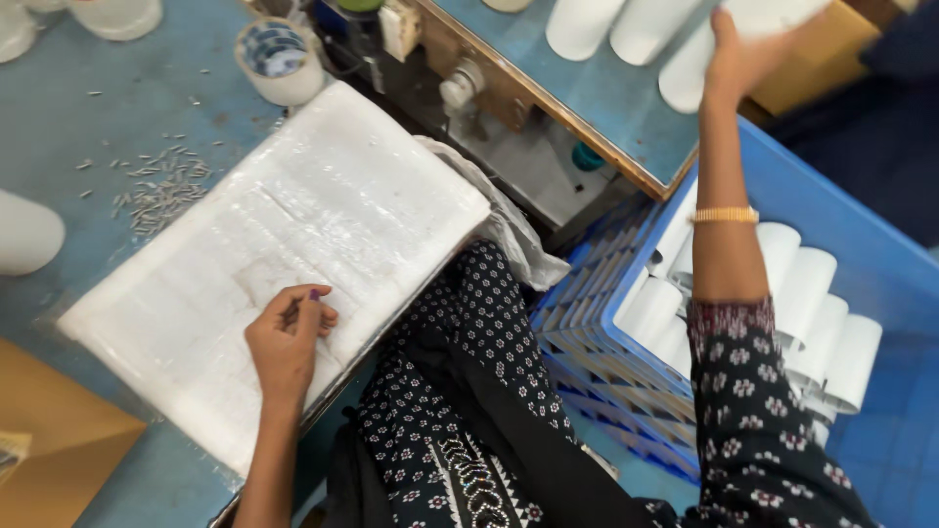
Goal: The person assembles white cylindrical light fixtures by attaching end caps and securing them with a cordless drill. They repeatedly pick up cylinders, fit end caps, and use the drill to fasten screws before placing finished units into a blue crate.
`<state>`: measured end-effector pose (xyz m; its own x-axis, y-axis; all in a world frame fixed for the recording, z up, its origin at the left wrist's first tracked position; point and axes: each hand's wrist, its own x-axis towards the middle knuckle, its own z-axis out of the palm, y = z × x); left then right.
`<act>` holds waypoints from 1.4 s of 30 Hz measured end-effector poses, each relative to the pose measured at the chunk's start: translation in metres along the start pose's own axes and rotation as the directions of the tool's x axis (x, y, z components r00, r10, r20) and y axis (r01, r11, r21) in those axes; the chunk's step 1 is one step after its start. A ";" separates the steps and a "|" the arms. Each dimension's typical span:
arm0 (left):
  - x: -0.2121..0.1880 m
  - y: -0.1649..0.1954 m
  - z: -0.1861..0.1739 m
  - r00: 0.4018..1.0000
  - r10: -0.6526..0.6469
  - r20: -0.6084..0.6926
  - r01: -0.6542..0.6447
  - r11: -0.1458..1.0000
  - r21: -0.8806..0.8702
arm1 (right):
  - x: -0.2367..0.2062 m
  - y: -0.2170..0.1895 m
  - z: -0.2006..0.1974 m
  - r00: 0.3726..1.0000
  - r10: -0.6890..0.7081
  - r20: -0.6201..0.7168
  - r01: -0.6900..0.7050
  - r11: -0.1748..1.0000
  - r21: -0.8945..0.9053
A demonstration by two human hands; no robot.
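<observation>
Two hands, left hand (286, 342) loosely curled, fingertips on white foam pad (284, 225), right hand (738, 54) at 1 o'clock gripping white cylinder (782, 12).

sleeve (753, 391): black, white floral print | bangle (724, 215): gold, beaded

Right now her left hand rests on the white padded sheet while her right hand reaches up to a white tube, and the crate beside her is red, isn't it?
Not quite: the head view shows the crate is blue, not red. The left hand does rest on the white padded sheet, and the right hand reaches a white tube.
</observation>
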<state>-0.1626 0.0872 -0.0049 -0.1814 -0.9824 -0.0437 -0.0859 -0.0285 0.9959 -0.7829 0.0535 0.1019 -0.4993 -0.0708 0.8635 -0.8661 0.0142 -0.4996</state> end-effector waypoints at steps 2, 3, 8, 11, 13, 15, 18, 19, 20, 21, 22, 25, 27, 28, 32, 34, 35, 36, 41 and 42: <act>0.001 0.001 -0.001 1.000 0.006 0.007 -0.006 1.000 -0.022 | -0.017 -0.013 -0.017 0.991 0.127 0.047 -0.135 0.967 0.217; 0.001 0.002 -0.001 1.000 0.005 0.006 -0.005 1.000 -0.025 | -0.028 -0.021 -0.027 0.982 0.172 0.082 -0.190 0.917 0.350; 0.006 0.019 -0.006 0.992 0.050 0.119 -0.047 0.999 -0.027 | -0.070 -0.090 -0.080 0.797 0.247 0.552 -0.552 0.668 0.499; 0.014 0.037 -0.019 0.942 0.058 0.331 -0.021 0.993 -0.113 | -0.090 -0.152 -0.086 0.553 0.210 0.806 -0.804 0.388 0.450; 0.020 0.049 -0.032 0.866 0.182 0.466 -0.207 0.978 0.004 | -0.108 -0.195 -0.084 0.382 -0.113 0.917 -0.796 0.464 0.389; 0.028 0.058 -0.044 0.800 0.266 0.537 -0.301 0.953 -0.023 | -0.135 -0.234 -0.058 0.251 -0.411 0.876 -0.825 0.382 0.416; 0.040 0.059 -0.058 0.741 0.354 0.571 -0.365 0.926 -0.102 | -0.178 -0.274 -0.017 0.087 -0.661 0.745 -0.871 0.312 0.379; 0.042 0.057 -0.063 0.729 0.381 0.568 -0.375 0.917 -0.132 | -0.197 -0.285 -0.004 0.053 -0.652 0.756 -0.879 0.329 0.345; 0.044 0.052 -0.068 0.751 0.351 0.560 -0.364 0.927 -0.092 | -0.219 -0.296 0.010 0.022 -0.642 0.766 -0.885 0.344 0.314; 0.046 0.049 -0.072 0.770 0.325 0.549 -0.353 0.934 -0.057 | -0.236 -0.307 0.022 -0.011 -0.630 0.776 -0.888 0.364 0.283; 0.047 0.045 -0.075 0.792 0.300 0.532 -0.338 0.941 -0.026 | -0.251 -0.315 0.033 -0.052 -0.619 0.783 -0.888 0.388 0.248; 0.050 0.039 -0.087 0.820 0.352 0.452 -0.400 0.916 0.013 | -0.269 -0.344 0.063 -0.164 -0.587 0.793 -0.880 0.451 0.152; 0.050 0.041 -0.092 0.841 0.339 0.421 -0.372 0.928 -0.003 | -0.255 -0.363 0.070 -0.258 -0.561 0.786 -0.856 0.510 0.083; 0.051 0.044 -0.093 0.850 0.334 0.408 -0.360 0.933 -0.013 | -0.245 -0.373 0.068 -0.190 -0.595 0.780 -0.850 0.497 0.172; 0.050 0.060 -0.094 0.887 0.278 0.368 -0.336 0.936 0.102 | -0.199 -0.419 0.028 0.108 -0.637 0.764 -0.585 0.580 0.566; 0.048 0.065 -0.094 0.891 0.244 0.382 -0.312 0.942 0.126 | -0.187 -0.443 0.006 0.257 -0.604 0.754 -0.427 0.629 0.650; 0.047 0.066 -0.094 0.867 0.313 0.387 -0.375 0.923 0.092 | -0.184 -0.454 -0.003 0.325 -0.578 0.748 -0.450 0.601 0.660; 0.046 0.066 -0.094 0.838 0.380 0.390 -0.435 0.898 0.060 | -0.178 -0.463 -0.009 0.346 -0.579 0.738 -0.397 0.623 0.674; 0.041 0.061 -0.089 0.830 0.468 0.304 -0.517 0.850 0.102 | -0.161 -0.487 -0.031 0.360 -0.594 0.719 -0.035 0.762 0.647; 0.040 0.060 -0.087 0.811 0.521 0.268 -0.551 0.833 0.046 | -0.159 -0.490 -0.031 0.381 -0.605 0.700 0.024 0.763 0.646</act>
<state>-0.0899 0.0302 0.0596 -0.4544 -0.7617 0.4618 -0.0172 0.5259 0.8504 -0.2801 0.0886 0.2110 0.3499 -0.7334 0.5828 -0.6576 -0.6354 -0.4047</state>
